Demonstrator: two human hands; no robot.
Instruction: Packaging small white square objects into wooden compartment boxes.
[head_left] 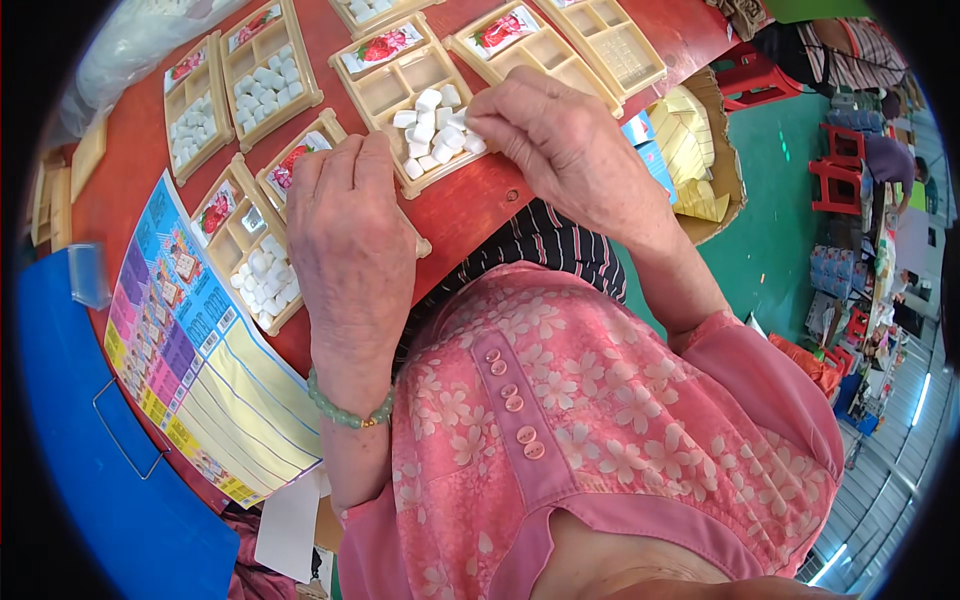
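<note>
A beige compartment tray [390,100] lies on the red table with a heap of small white marshmallow-like pieces [435,130] in its near compartment and a strawberry-printed packet [386,46] at its far end. At the heap's right edge is my right hand [560,140], thumb and fingers closed in a pinch; what they hold is too small to make out. To the left, my left hand [350,225] covers much of another tray [318,135], its fingers curled and their tips hidden. Next to it, a tray [238,243] holds more white pieces.
More compartment trays [272,85] stand across the red table [480,205]. A printed cardboard sheet [200,330] overhangs the left edge beside a blue panel [100,440]. An open carton [715,150] with yellow sheets sits right. Red stools [840,165] and other people stand farther off.
</note>
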